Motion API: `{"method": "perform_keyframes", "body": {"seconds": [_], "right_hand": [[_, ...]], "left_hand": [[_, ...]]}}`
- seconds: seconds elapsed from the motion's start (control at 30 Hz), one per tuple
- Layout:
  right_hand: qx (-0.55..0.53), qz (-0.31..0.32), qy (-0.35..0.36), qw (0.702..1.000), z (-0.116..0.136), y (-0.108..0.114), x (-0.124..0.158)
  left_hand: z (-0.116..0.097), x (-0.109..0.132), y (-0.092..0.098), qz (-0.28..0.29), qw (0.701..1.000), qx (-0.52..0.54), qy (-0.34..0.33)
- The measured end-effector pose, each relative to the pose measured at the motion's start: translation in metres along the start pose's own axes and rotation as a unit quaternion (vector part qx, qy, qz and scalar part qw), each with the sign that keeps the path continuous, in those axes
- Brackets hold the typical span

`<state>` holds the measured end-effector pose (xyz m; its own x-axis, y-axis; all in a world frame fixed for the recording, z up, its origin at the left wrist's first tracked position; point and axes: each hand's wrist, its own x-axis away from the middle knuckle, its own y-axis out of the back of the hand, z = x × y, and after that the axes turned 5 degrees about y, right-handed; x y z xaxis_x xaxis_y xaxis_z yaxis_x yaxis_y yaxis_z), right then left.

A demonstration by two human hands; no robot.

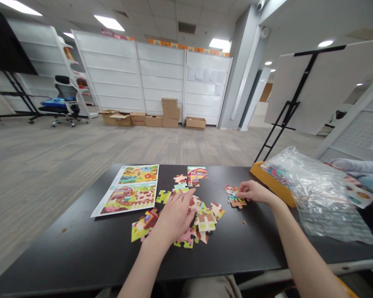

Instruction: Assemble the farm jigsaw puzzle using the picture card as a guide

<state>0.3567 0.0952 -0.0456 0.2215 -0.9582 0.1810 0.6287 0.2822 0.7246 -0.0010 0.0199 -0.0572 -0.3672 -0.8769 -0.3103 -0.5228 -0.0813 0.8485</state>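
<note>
Office chair [62, 103]: far left background, on the carpet in front of white shelving.

Table [81, 248]: black top, running across the foreground and bearing everything below.

Picture sheet [127, 190]: lies flat on the left part of the table and shows two printed farm scenes, one above the other. It is apart from both hands.

Loose puzzle pieces [207, 221]: a scattered heap just right of the sheet at table centre, colour side up. Some overlap, and several are hidden under the left hand.

Left hand [174, 215]: palm down on the heap, fingers stretched out and slightly apart, gripping nothing. The forefinger tip rests on a piece at the heap's far edge.

Cardboard boxes [170, 112]: a row with a short stack, on the floor against the far white wall panels.

Barn section [196, 174]: a few joined pieces with a red barn, lying beyond the heap near the table's far edge, untouched.

Joined pieces [234, 200]: a small cluster right of the heap and well clear of it, flat on the table.

Right hand [253, 192]: fingers curled, fingertips pinching the right edge of the joined pieces.

Yellow box [267, 178]: just beyond the right wrist, at an angle, with printed contents.

Plastic bag [320, 198]: clear and crumpled, lying over the box and the table's right end.

Board on black stand [313, 82]: pale panel, right background.
</note>
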Motion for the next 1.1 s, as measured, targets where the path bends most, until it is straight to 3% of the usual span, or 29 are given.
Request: {"method": "perform_keyframes", "body": {"seconds": [0.17,0.37,0.63,0.83,1.1], "right_hand": [[0.047,-0.007,0.014,0.999,0.002,0.0,0.001],[0.129,-0.105,0.112,0.98,-0.003,0.001,-0.002],[0.164,-0.105,0.216,0.957,0.006,-0.029,-0.021],[0.136,-0.08,0.219,0.963,0.015,-0.024,-0.015],[0.132,0.004,0.183,0.974,0.008,-0.016,-0.002]], "left_hand": [[0.003,0.001,-0.003,-0.006,1.0,-0.004,-0.011],[0.004,0.003,0.002,0.0,1.0,-0.013,-0.006],[0.002,0.006,0.01,0.012,1.0,-0.021,0.006],[0.003,0.006,0.005,0.009,1.0,-0.024,-0.004],[-0.003,-0.001,-0.001,0.007,0.999,-0.032,-0.009]]}}
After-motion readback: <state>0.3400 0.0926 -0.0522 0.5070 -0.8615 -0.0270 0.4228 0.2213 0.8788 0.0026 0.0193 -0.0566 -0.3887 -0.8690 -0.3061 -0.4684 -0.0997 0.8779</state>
